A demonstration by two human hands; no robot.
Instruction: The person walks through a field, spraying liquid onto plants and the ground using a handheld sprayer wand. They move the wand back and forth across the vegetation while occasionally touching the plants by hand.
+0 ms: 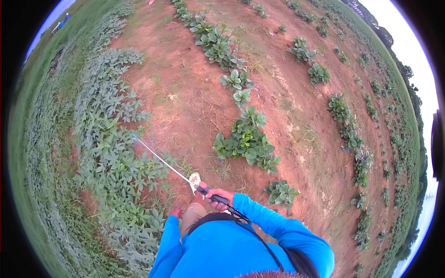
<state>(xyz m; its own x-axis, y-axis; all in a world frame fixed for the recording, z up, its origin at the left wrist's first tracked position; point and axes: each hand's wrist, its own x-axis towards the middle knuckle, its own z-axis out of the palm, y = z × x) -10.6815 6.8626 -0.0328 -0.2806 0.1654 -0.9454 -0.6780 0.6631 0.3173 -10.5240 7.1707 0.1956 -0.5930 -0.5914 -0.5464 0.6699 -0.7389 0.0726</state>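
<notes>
My right hand [219,197] is wrapped round the black handle of a spray wand [162,161]. The wand's thin metal tube points up and left, its tip over the edge of the leafy row [113,153] on the left. A black hose [246,221] runs back from the handle past my blue sleeve. My left hand [176,212] hangs low beside my leg, near the green leaves; its fingers are too small and partly hidden to make out.
Red soil [185,106] lies between the left row and a row of broad-leaved plants [248,141] ahead. More plant rows [354,134] stand to the right. A shoe [194,180] shows below the wand. Something blue [65,19] is far off at upper left.
</notes>
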